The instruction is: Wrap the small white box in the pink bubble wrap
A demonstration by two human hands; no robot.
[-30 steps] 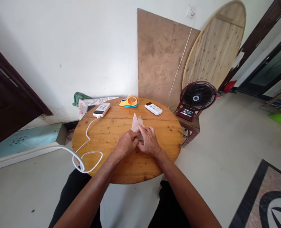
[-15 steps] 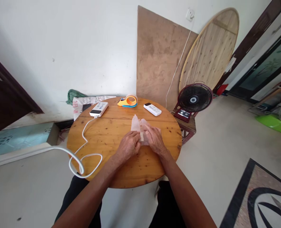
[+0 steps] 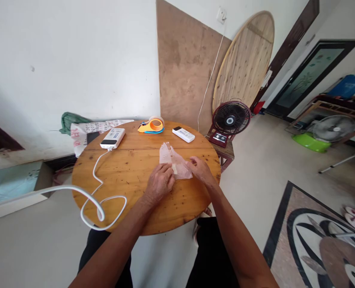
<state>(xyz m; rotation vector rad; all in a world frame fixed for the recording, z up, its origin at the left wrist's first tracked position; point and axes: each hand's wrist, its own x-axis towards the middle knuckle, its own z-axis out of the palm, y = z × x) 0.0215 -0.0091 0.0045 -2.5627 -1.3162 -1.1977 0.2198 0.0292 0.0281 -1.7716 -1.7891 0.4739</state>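
A thin, wrinkled, pale pink translucent sheet (image 3: 180, 168) lies partly spread on the round wooden table (image 3: 126, 168). Something pale beige shows at its middle, too indistinct to name. My left hand (image 3: 160, 179) is closed on the sheet's lower left part with the fingers curled, and their tips are hidden. At the right edge of the sheet is my right hand (image 3: 201, 169), fingers loosely apart; whether the fingertips touch the sheet I cannot tell.
Behind the sheet stand an orange tape dispenser (image 3: 152, 125) and a white power bank (image 3: 183, 134). Another white power bank (image 3: 113, 138) has a white cable (image 3: 95, 173) looping over the table's left side. A dark red fan (image 3: 230, 120) is on a stool to the right.
The sheet was bunched between both hands and now lies more spread out. My right hand has drawn back to the right and loosened. The view has turned somewhat to the right.
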